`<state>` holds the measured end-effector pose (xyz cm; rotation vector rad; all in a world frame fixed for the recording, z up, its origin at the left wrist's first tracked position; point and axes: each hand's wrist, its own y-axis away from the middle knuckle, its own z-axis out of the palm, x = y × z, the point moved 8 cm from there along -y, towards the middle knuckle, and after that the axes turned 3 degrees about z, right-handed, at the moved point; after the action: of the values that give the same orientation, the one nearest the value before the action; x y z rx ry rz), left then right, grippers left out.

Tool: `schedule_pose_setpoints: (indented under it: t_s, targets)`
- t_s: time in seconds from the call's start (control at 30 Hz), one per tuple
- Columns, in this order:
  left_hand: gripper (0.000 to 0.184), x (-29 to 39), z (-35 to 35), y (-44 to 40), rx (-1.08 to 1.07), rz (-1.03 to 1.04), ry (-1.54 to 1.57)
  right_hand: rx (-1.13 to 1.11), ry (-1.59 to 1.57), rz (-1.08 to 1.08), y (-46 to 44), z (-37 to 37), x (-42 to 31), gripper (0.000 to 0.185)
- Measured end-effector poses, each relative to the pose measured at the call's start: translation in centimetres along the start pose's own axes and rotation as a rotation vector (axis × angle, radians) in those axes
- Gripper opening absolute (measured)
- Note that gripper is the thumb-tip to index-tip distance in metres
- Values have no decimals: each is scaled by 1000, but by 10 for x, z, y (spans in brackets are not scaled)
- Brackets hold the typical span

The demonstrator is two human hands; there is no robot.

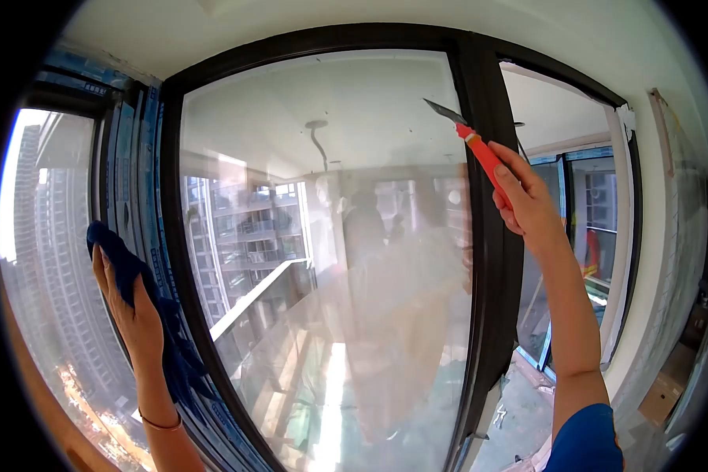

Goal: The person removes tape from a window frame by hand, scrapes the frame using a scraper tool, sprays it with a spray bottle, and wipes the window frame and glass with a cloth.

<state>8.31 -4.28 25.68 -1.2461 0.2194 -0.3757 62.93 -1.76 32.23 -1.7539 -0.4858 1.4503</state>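
In my right hand (529, 193) is a red-handled utility knife (486, 160), its grey blade pointing up and left. The blade tip lies in front of the upper right part of a large glass pane (330, 236), close to its black frame (492, 259); whether it touches the glass I cannot tell. On the left, my left hand (134, 303) has its fingers on a dark blue cloth (122, 259). The cloth hangs down beside the wrist, in front of frame profiles (123, 161) covered with blue protective film.
Right of the black upright is an opening (554, 102) with another blue-taped window frame (582, 157) beyond. High-rise buildings (55, 189) show through the left window. A cardboard box (662, 397) stands at the far right. Reflections cover much of the pane.
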Motion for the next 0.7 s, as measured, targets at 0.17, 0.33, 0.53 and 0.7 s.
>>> schedule_pose_setpoints:
  t_s: [0.17,0.33,0.53,0.7]
  targets:
    - [65,-89,4,7,-31,96,-597,211,472,-573,-101,47,-76,45]
    - [71,-155,27,41,-305,-20,-576,487,861,-672,-186,66,-109,41]
    - [75,-191,43,60,-316,5,-596,550,1076,-674,-229,69,-122,39]
    - [67,-196,43,63,-337,23,-707,511,1150,-701,-239,63,-120,41]
